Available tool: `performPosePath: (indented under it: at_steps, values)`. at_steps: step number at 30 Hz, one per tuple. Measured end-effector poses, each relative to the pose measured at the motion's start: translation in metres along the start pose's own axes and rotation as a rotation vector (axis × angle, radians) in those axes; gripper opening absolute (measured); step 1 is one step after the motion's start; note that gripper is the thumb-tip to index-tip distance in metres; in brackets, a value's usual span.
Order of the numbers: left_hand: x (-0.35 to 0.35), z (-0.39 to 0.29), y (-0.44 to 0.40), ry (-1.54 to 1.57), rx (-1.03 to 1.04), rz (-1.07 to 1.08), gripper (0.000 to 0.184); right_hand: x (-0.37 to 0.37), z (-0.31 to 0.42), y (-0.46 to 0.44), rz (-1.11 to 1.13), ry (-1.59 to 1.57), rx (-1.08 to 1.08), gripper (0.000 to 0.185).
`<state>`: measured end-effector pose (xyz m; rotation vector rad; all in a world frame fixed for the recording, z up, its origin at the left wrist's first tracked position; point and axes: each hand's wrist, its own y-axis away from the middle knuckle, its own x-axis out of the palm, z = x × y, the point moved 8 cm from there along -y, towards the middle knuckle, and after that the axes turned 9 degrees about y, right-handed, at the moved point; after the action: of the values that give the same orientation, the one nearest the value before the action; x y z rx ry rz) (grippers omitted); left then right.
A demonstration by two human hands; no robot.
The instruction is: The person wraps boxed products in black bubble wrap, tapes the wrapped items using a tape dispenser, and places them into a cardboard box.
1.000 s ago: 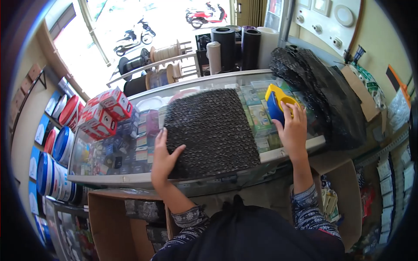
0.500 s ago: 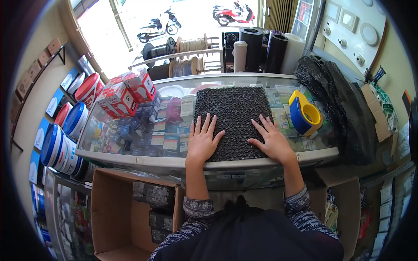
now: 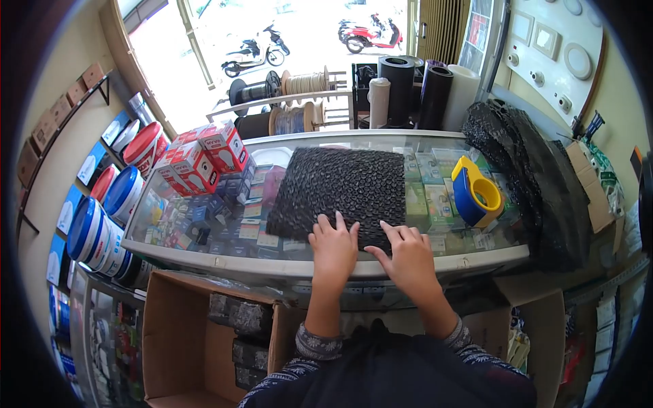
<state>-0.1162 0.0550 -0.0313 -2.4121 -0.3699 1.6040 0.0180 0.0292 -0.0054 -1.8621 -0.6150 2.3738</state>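
A black bubble-wrap sheet point(image 3: 347, 187) lies on the glass counter top, turned at an angle, its left side blurred. My left hand point(image 3: 335, 250) rests on the sheet's near edge, fingers stretched forward and slightly apart. Close beside it, my right hand point(image 3: 411, 258) touches the near right corner, its fingers bent a little and the thumb held away from them. Right of the sheet stands a blue and yellow tape dispenser point(image 3: 476, 194). To the left are red and white bulb boxes point(image 3: 201, 160).
The glass counter point(image 3: 224, 257) holds several small boxes under its top. More black bubble wrap point(image 3: 530, 183) drapes over its right end. An open cardboard box point(image 3: 173, 333) with black-wrapped packages stands below left. Paint buckets point(image 3: 88, 231) line the left; dark rolls point(image 3: 394, 92) stand behind.
Both hands have come closer together and nearer to me. The bubble-wrap sheet has turned and shifted left, baring more glass beside the tape dispenser. The camera view has tilted slightly.
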Motion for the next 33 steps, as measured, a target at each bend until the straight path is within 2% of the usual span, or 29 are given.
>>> performPosePath:
  at_steps: [2, 4, 6, 11, 13, 15, 17, 20, 22, 25, 28, 29, 32, 33]
  values:
    - [-0.001, -0.010, 0.003, 0.056, 0.067, -0.003, 0.043, 0.002, -0.002, -0.001, -0.097, 0.008, -0.022, 0.053]
    - [-0.003, -0.017, 0.006, 0.056, 0.124, 0.021, 0.040, 0.008, -0.007, -0.008, -0.103, -0.016, -0.071, 0.051]
    - [0.001, -0.018, 0.008, 0.238, 0.137, 0.089, 0.037, 0.016, -0.014, -0.013, -0.117, -0.009, -0.160, 0.049]
    - [-0.007, -0.026, -0.002, 0.642, 0.296, 0.277, 0.036, 0.024, -0.046, -0.025, 0.107, -0.058, -0.145, 0.048]
    - [-0.041, -0.013, -0.026, 0.548, 0.279, 0.154, 0.033, 0.025, -0.053, -0.022, 0.161, -0.063, -0.158, 0.049]
    - [-0.078, 0.016, -0.057, 0.372, 0.300, -0.132, 0.033, 0.025, -0.059, -0.024, 0.182, -0.090, -0.170, 0.049]
    - [-0.100, 0.072, -0.100, 0.255, 0.183, -0.293, 0.040, 0.026, -0.064, -0.024, 0.201, -0.117, -0.185, 0.049]
    - [-0.138, 0.133, -0.154, -0.101, -0.007, -0.552, 0.057, 0.026, -0.066, -0.025, 0.210, -0.149, -0.212, 0.049]
    - [-0.144, 0.177, -0.173, -0.107, -0.180, -0.704, 0.066, 0.023, -0.064, -0.025, 0.209, -0.150, -0.216, 0.049]
    - [-0.131, 0.193, -0.183, -0.311, -0.179, -0.706, 0.066, 0.022, -0.059, -0.027, 0.182, -0.204, -0.209, 0.048]
    - [-0.115, 0.193, -0.175, -0.336, -0.253, -0.691, 0.062, 0.019, -0.054, -0.029, 0.171, -0.218, -0.216, 0.047]
    - [-0.116, 0.188, -0.173, -0.279, -0.120, -0.751, 0.056, 0.017, -0.053, -0.029, 0.152, -0.225, -0.216, 0.046]
    - [-0.105, 0.188, -0.187, -0.122, -0.022, -0.562, 0.054, 0.011, -0.049, -0.031, 0.107, -0.244, -0.221, 0.045]
    - [-0.099, 0.192, -0.192, 0.040, -0.041, -0.474, 0.052, 0.010, -0.048, -0.032, 0.097, -0.250, -0.227, 0.044]
